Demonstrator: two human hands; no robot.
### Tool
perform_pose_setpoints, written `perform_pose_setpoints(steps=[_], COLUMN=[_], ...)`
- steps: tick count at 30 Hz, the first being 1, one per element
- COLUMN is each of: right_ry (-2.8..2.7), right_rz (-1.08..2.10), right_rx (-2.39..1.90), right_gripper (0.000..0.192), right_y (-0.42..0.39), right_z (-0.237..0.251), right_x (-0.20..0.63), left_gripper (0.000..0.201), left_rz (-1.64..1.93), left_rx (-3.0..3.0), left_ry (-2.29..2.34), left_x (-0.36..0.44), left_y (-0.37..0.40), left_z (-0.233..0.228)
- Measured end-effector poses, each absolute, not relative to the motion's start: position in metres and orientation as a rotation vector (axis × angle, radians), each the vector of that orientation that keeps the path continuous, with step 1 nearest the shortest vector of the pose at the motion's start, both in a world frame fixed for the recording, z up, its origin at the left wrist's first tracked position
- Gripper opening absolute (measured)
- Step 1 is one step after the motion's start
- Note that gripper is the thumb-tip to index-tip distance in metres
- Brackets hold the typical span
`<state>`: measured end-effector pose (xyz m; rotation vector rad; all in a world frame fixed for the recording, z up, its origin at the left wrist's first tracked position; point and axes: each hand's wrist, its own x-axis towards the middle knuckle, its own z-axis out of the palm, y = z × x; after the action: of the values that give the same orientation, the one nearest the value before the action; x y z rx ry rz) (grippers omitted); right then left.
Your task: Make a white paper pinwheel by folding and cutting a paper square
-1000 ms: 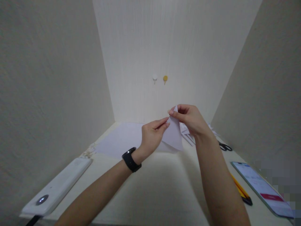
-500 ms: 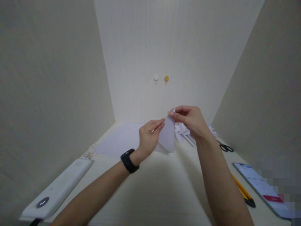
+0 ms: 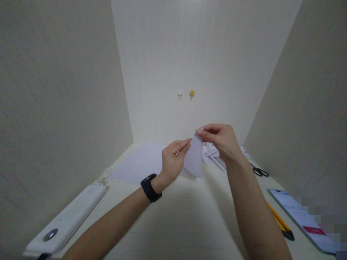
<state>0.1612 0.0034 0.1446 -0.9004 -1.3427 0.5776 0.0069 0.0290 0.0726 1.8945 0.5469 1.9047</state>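
Note:
A folded white paper piece (image 3: 194,160) hangs in the air above the desk, pointed end up. My right hand (image 3: 221,141) pinches its top tip between thumb and fingers. My left hand (image 3: 173,160), with a black watch (image 3: 150,187) on the wrist, grips the paper's left edge. Beneath and behind the hands a flat white sheet (image 3: 141,162) lies on the desk.
Several folded white paper pieces (image 3: 214,153) lie behind my right hand. Black scissors (image 3: 259,171), yellow pencils (image 3: 280,222) and a lit phone (image 3: 300,218) sit along the right. A white device (image 3: 65,222) lies at the left front. Two pins (image 3: 185,94) stick in the back wall.
The paper piece has turned from a wide face to a narrower, more edge-on shape. Both hands kept their grip and shifted slightly.

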Motion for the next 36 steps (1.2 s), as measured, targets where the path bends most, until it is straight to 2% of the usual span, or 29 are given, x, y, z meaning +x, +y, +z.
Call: perform_pose_setpoints(steps=[36], right_ry=[-1.274], right_rz=[0.523], right_rx=[-0.862], right_gripper=[0.026], right_y=[-0.0016], right_z=[0.1475], right_x=[0.159], left_gripper=[0.018], left_rz=[1.952], left_rx=[1.905], left_ry=[0.534], left_x=[0.0078], left_y=[0.027], left_z=[0.0724])
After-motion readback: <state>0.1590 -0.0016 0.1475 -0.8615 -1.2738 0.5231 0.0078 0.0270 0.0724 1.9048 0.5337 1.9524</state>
